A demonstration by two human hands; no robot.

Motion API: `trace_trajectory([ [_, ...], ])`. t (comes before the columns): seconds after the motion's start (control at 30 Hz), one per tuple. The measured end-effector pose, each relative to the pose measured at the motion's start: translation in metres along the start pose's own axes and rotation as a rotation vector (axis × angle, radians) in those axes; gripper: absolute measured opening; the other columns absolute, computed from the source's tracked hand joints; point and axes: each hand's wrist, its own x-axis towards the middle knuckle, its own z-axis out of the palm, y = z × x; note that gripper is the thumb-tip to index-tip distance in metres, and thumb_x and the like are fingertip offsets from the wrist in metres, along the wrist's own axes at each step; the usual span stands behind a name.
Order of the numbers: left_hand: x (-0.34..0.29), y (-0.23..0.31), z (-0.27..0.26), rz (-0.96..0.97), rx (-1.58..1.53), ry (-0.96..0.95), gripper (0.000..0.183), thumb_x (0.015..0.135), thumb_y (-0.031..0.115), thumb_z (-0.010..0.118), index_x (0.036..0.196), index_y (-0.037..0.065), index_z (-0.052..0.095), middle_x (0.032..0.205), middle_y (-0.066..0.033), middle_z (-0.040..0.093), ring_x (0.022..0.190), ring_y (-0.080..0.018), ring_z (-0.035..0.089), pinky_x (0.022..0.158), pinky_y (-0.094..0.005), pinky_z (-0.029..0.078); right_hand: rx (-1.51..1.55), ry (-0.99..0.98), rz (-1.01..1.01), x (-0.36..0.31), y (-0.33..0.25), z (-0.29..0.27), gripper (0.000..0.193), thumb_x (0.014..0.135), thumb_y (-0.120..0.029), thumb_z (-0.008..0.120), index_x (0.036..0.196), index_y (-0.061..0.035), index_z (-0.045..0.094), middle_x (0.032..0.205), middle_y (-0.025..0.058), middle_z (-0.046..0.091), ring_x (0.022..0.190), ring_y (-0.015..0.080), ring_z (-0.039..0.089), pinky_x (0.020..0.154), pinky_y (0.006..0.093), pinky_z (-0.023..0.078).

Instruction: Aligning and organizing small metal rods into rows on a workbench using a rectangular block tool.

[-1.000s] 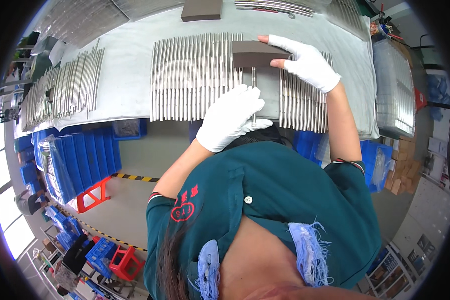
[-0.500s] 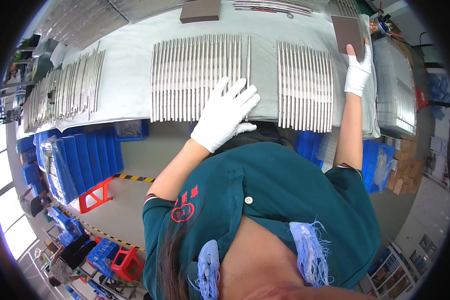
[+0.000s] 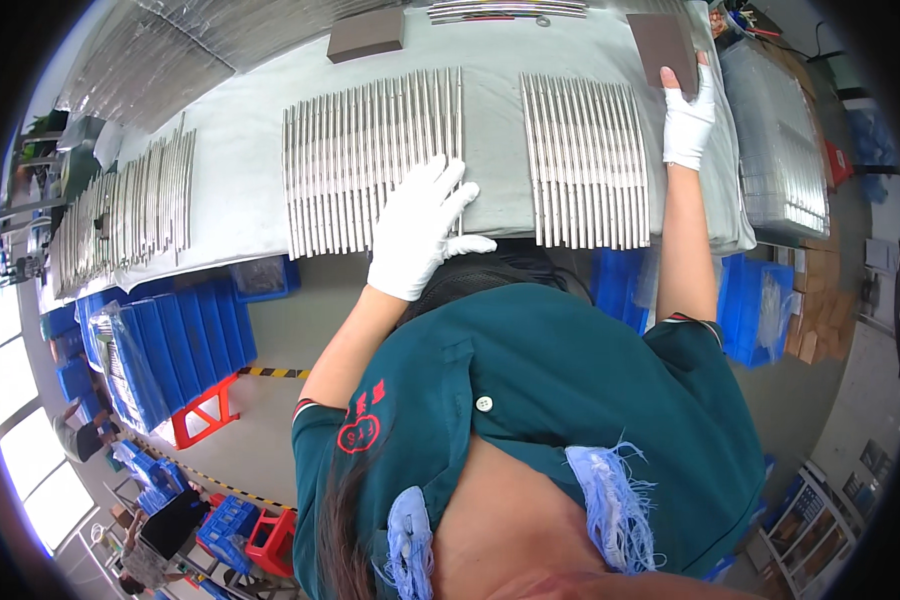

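Note:
My left hand [image 3: 415, 225], in a white glove, lies with its fingers stretched over the lower right part of a row of thin metal rods [image 3: 345, 165]. Its thumb stands apart from the fingers, near the table's front edge. At the right, my gloved right hand [image 3: 688, 125] grips the near end of a flat brown-grey block [image 3: 662, 48] between thumb and fingers. A second row of metal rods [image 3: 585, 160] lies side by side between my hands. What the block is made of, I cannot tell.
Another brown-grey block [image 3: 366, 37] lies at the back of the cloth-covered table [image 3: 240, 160]. More rods [image 3: 135, 200] lie at the left, and a few [image 3: 505, 10] at the back. Clear plastic trays [image 3: 775, 140] are stacked at the right. Blue bins [image 3: 185, 335] stand below.
The single rod that lay apart at the right of the middle row is now up against it. My left hand lies over that end. The whole view has shifted slightly.

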Motion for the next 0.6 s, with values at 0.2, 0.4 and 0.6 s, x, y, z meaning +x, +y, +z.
trace_trajectory([
  [0.2, 0.003, 0.005, 0.000, 0.024, -0.069, 0.026, 0.069, 0.070, 0.053, 0.070, 0.118, 0.004, 0.062, 0.127, -0.0151, 0.057, 0.124, -0.0335, 0.051, 0.105, -0.0450, 0.039, 0.028, -0.009, -0.036, 0.003, 0.019, -0.003, 0.062, 0.088, -0.016, 0.075, 0.142, -0.0049, 0.046, 0.126, 0.0120, 0.061, 0.111, 0.0181, 0.059, 0.098, 0.0296, 0.046],
  [0.4, 0.038, 0.031, 0.010, 0.228, 0.038, -0.205, 0.081, 0.074, 0.061, 0.065, 0.133, 0.007, 0.053, 0.135, -0.0137, 0.053, 0.131, -0.0301, 0.045, 0.113, -0.0502, 0.028, -0.021, -0.018, -0.059, 0.002, 0.015, -0.001, 0.063, 0.087, -0.017, 0.076, 0.141, -0.0041, 0.047, 0.127, 0.0121, 0.060, 0.112, 0.0188, 0.059, 0.098, 0.0298, 0.047],
  [0.6, 0.046, 0.039, 0.019, 0.266, -0.025, -0.325, 0.091, 0.071, 0.059, 0.070, 0.144, 0.012, 0.044, 0.145, -0.0137, 0.046, 0.137, -0.0302, 0.041, 0.116, -0.0516, 0.026, 0.083, -0.012, -0.021, -0.001, 0.007, 0.001, 0.063, 0.086, -0.014, 0.076, 0.141, -0.0039, 0.047, 0.131, 0.0122, 0.057, 0.114, 0.0182, 0.057, 0.098, 0.0299, 0.047],
])
